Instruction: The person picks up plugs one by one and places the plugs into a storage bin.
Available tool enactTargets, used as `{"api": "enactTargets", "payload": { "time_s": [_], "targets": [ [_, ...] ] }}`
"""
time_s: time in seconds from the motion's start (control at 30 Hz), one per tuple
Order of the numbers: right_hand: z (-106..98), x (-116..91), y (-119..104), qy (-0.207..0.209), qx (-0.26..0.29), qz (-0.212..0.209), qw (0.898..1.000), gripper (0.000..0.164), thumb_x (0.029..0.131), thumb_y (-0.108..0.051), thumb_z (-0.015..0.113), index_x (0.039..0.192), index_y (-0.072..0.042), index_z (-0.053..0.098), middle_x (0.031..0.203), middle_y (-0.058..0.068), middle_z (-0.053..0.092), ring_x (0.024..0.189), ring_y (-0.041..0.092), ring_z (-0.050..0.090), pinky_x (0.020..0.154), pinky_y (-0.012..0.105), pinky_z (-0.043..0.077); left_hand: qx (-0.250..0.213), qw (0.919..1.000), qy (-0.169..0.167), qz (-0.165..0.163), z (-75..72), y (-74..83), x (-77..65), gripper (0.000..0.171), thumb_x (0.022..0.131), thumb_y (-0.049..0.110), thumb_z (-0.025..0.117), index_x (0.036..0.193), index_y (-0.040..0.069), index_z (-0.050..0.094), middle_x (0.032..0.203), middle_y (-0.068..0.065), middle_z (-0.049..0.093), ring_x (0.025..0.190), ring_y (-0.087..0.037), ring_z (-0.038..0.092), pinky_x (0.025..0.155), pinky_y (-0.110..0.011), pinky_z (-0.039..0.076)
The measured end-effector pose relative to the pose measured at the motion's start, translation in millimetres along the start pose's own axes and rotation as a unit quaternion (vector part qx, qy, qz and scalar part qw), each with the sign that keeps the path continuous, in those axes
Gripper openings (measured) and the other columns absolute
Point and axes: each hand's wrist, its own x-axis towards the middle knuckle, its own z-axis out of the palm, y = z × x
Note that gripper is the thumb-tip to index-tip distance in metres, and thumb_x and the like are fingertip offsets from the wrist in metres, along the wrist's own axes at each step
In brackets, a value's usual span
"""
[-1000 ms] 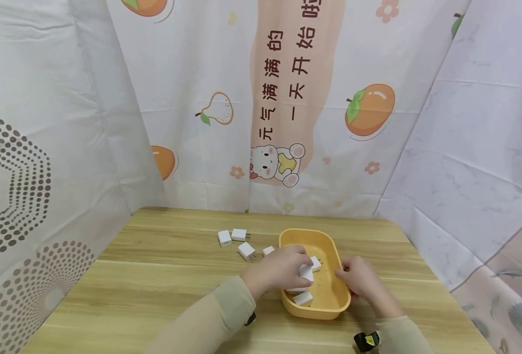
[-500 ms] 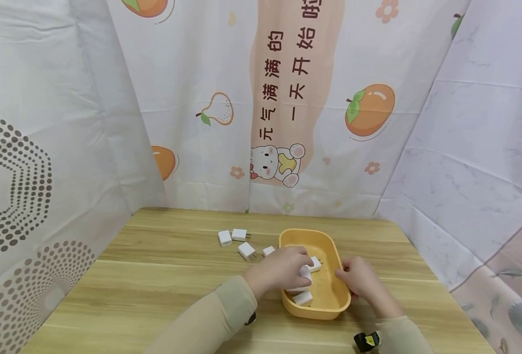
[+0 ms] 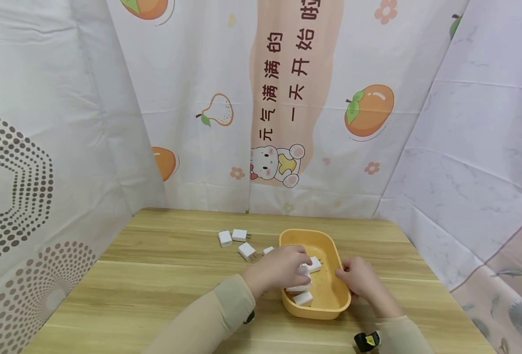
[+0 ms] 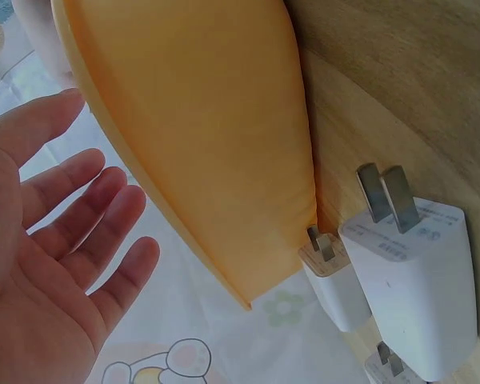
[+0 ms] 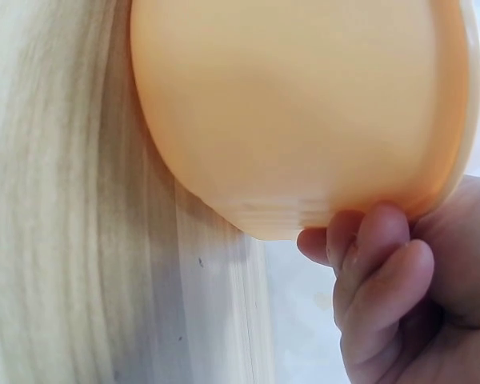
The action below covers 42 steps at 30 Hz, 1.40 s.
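The yellow plastic basin (image 3: pixel 331 292) stands on the wooden table with several white charger plugs inside, among them one charger (image 3: pixel 303 298) at the near end and another (image 3: pixel 315 264) farther back. Over its left rim reaches my left hand (image 3: pixel 278 268), above a charger (image 3: pixel 305 281) that it partly covers. The left wrist view shows that hand (image 4: pixel 72 248) with fingers spread and relaxed, nothing between them. On the opposite side, my right hand (image 3: pixel 359 276) pinches the basin's rim; its thumb is hidden behind the wall in the right wrist view, where curled fingers (image 5: pixel 382 240) show.
Left of the basin lie several more white chargers, including one (image 3: pixel 225 238), one (image 3: pixel 239 235) and one (image 3: pixel 246 250). A patterned curtain (image 3: pixel 199 162) hangs behind the table. A dark wrist device (image 3: pixel 367 341) sits by the right sleeve.
A charger that was between my left fingers has gone down into the basin, and the fingers have let go of it. My right hand and the basin stay in place.
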Motion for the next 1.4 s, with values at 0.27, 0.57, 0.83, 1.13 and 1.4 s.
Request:
{"api": "enactTargets", "payload": {
  "time_s": [0.27,0.57,0.83,1.13,1.4],
  "targets": [
    [0.6,3.7,2.1,0.002,0.0,0.0,1.0,0.02,0.091,-0.007,0.065,0.071,-0.007,0.063,0.051,0.004,0.053,0.035,0.013,0.051,0.035,0.03,0.045,-0.003,1.0,0.004,-0.006,-7.0,-3.0,-3.4,0.036,0.092,0.041,0.075,0.121,0.02,0.074,0.111,0.01,0.063,0.094,-0.004,0.06,0.08,-0.021,0.051],
    [1.1,1.2,-0.2,-0.006,-0.001,0.009,1.0,0.018,0.092,-0.006,0.065,0.074,-0.007,0.063,0.052,0.005,0.052,0.035,0.015,0.05,0.035,0.03,0.045,-0.004,0.9995,-0.001,-0.03,-24.6,-19.7,-15.5,0.038,0.095,0.041,0.071,0.126,0.018,0.071,0.122,0.005,0.063,0.105,-0.01,0.062,0.088,-0.026,0.052],
    [2.5,0.9,-0.2,-0.007,-0.008,0.011,1.0,0.019,0.093,-0.007,0.065,0.074,-0.008,0.063,0.052,0.005,0.053,0.035,0.015,0.051,0.035,0.03,0.045,-0.012,0.9983,0.01,-0.057,-34.8,-35.4,-27.6,0.038,0.095,0.04,0.072,0.126,0.019,0.071,0.125,0.003,0.063,0.104,-0.01,0.062,0.088,-0.028,0.053],
    [2.9,1.4,-0.2,-0.007,-0.01,0.01,1.0,0.018,0.092,-0.006,0.065,0.074,-0.007,0.062,0.052,0.006,0.053,0.035,0.015,0.051,0.035,0.03,0.046,0.005,0.9985,0.023,-0.049,-44.4,-52.1,-41.8,0.034,0.095,0.04,0.071,0.124,0.023,0.072,0.118,0.005,0.065,0.102,-0.011,0.062,0.087,-0.031,0.054],
    [2.1,2.2,-1.4,-0.012,-0.017,0.006,1.0,0.019,0.092,-0.006,0.063,0.073,-0.008,0.062,0.049,0.005,0.052,0.034,0.015,0.051,0.035,0.03,0.046,0.009,0.9978,0.038,-0.054,-49.0,-63.8,-57.0,0.035,0.093,0.037,0.073,0.124,0.021,0.073,0.118,0.002,0.065,0.101,-0.015,0.064,0.085,-0.034,0.055]
  ]
}}
